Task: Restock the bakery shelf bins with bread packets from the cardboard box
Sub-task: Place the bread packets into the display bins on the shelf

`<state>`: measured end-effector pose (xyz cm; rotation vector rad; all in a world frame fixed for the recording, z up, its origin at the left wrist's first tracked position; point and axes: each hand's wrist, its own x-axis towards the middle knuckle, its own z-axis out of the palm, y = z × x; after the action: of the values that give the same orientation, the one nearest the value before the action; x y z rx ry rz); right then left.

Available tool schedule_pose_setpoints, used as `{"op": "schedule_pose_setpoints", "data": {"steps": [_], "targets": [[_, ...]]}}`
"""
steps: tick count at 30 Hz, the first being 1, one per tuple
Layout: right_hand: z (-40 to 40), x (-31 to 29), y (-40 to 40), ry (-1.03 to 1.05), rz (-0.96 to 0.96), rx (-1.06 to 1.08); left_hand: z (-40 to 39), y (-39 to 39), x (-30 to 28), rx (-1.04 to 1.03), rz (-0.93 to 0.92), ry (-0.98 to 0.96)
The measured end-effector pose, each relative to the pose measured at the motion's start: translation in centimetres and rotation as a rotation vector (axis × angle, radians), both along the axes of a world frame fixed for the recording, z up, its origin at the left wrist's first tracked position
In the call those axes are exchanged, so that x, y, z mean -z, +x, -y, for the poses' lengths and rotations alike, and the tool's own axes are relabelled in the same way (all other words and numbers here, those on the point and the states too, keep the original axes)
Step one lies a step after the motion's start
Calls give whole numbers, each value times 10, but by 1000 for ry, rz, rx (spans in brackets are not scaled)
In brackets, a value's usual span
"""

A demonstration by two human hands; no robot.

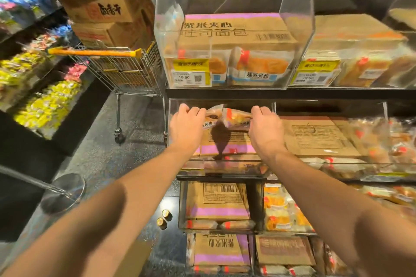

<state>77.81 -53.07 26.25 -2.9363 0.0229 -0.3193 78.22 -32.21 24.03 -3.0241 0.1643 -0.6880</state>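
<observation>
Bread packets (227,118) — gripped between left hand (186,125) and right hand (266,128).

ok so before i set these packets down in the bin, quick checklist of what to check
1. Left hand grips a bread packet: ok.
2. Right hand grips the second packet: ok.
3. Packets are over the middle-shelf bin, above the purple-striped cardboard box: ok.
4. Free space in the bin behind the box: cannot tell.
5. Shopping cart stands clear of both arms: ok.
</observation>
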Motion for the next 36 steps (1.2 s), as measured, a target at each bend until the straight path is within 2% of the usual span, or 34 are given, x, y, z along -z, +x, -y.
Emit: {"op": "schedule_pose_setpoints", "data": {"steps": [4,8,11,13,16,19,24,29,32,36], "targets": [[-6,6,19,59,-17,42,-1,13,19,85,91,-137],[-16,15,30,110,7,102,2,17,28,77,83,-113],[-20,21,34,150,25,130,11,-5,28,105,146,-195],[-23,23,37,158,33,155,20,-18,28,136,2,-325],[-28,24,38,245,40,239,25,-6,34,-74,-340,-619],[-30,20,39,330,45,307,24,6,34,-162,-440,-739],[-40,18,31,349,71,354,24,20,30,-189,-492,-758],[-62,35,-3,587,141,395,25,19,32,-162,-479,-709],[-68,33,8,879,-45,531,26,16,30,-168,-490,-709],[-68,28,29,825,-196,547,28,14,29,-171,-452,-675]]}}
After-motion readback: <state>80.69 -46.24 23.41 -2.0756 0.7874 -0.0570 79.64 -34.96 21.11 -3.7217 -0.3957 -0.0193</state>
